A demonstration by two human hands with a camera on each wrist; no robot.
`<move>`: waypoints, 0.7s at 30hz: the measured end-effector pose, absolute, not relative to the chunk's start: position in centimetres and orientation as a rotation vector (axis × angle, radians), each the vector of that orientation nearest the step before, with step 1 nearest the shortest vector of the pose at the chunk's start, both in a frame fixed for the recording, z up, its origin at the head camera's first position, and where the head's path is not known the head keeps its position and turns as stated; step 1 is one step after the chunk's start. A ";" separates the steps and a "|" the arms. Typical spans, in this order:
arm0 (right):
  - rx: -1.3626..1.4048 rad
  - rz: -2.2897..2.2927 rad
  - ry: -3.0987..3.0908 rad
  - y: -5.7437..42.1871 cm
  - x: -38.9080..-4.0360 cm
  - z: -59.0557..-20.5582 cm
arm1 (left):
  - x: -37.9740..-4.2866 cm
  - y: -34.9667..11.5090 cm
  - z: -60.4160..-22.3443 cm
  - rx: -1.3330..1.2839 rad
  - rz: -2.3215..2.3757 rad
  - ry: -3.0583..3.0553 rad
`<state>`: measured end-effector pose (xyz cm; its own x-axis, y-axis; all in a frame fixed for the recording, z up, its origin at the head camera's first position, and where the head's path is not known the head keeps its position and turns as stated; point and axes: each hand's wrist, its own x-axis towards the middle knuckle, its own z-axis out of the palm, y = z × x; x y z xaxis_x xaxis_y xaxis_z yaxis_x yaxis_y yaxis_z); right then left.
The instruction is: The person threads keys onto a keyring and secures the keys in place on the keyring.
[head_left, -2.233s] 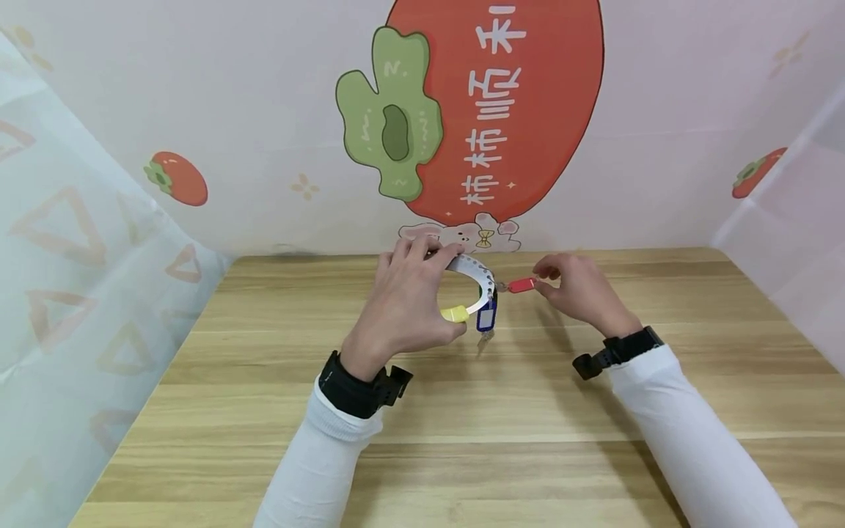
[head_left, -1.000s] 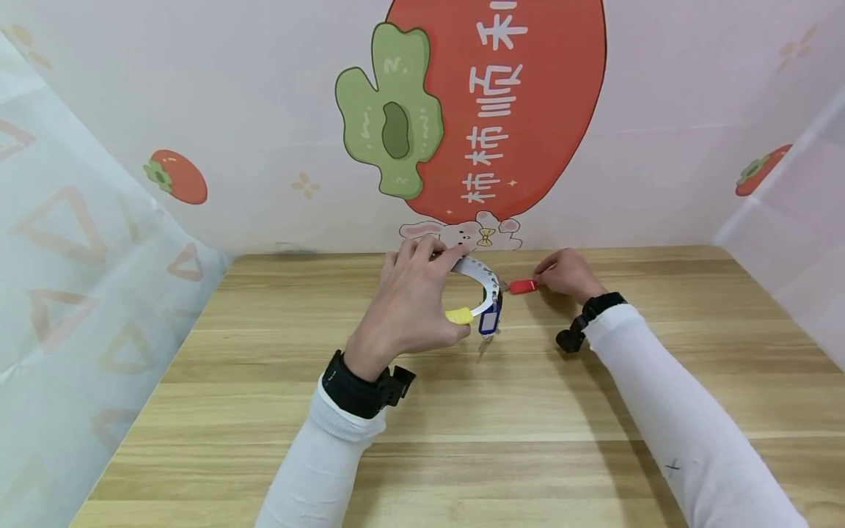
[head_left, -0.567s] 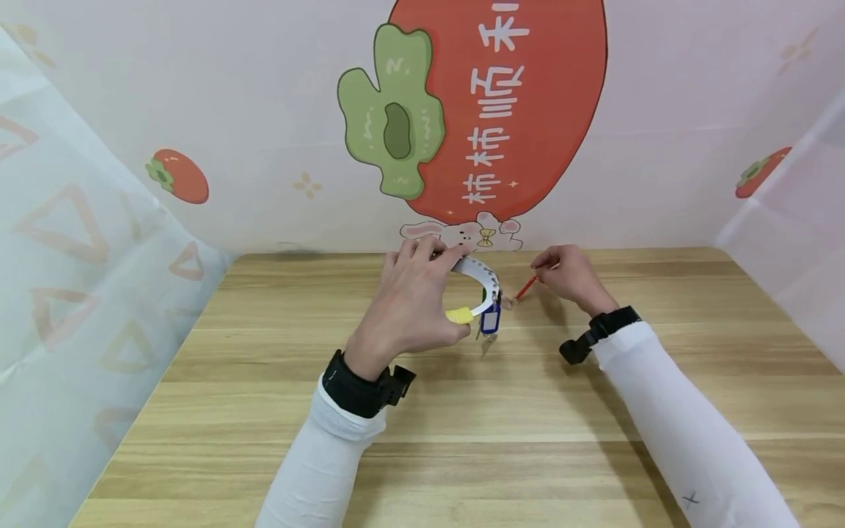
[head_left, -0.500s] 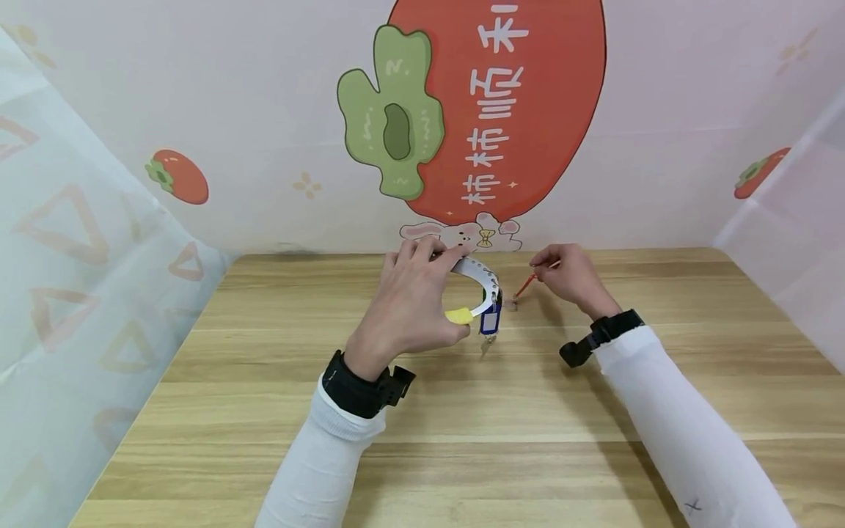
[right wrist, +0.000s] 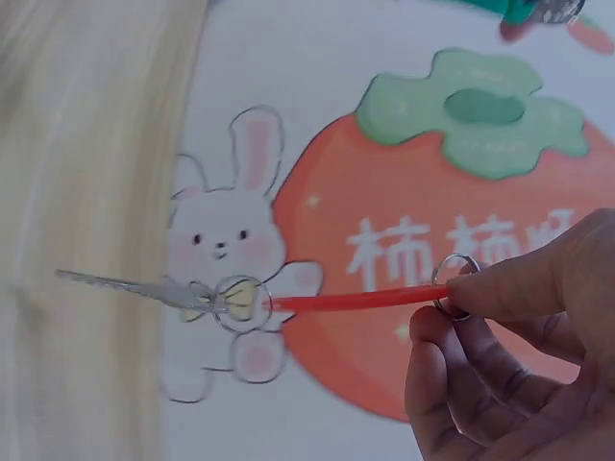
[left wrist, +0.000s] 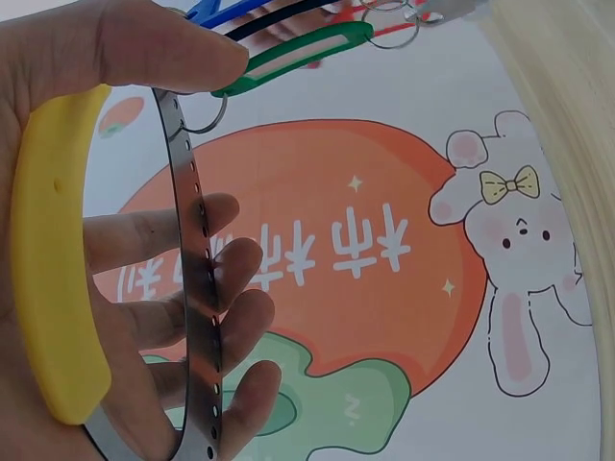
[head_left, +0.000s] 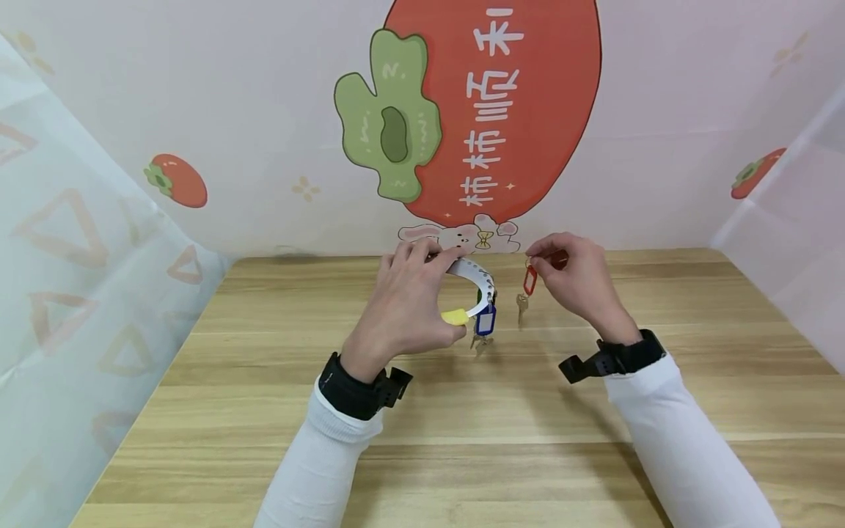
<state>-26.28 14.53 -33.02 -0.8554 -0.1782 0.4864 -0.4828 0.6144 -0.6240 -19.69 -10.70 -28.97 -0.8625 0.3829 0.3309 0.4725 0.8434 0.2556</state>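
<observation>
My left hand (head_left: 412,301) holds a large metal hoop (head_left: 487,282) with a row of holes and a yellow grip (left wrist: 60,259), which lies along the palm. From the hoop's right side hangs a blue key tag (head_left: 485,320) with keys below it. A green key tag (left wrist: 298,58) and a dark one show beside the left thumb in the left wrist view. To the right of the hoop, my right hand (head_left: 581,275) pinches the small split ring (right wrist: 455,259) of a red key tag (head_left: 530,280). A key (head_left: 522,309) dangles from the tag's lower end.
Both hands are over a wooden table (head_left: 422,469). A printed backdrop (head_left: 251,110) with persimmons and a rabbit rises at the table's back edge. A white patterned sheet (head_left: 79,242) borders the left side.
My right hand gripped the red key tag lying sideways near the hoop. It now holds the tag up by its ring, with tag and key hanging down. My left hand has barely moved.
</observation>
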 end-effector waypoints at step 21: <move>0.774 1.007 -2.294 13.9 -21.2 -29.5 | -19.9 -11.3 -29.1 -0.744 -0.334 -2.795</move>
<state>-21.16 13.95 -29.46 -0.7056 -0.2916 0.6459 -0.6728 0.5617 -0.4814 -19.90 -11.33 -29.07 -0.8446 0.4581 0.2771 0.5104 0.8451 0.1588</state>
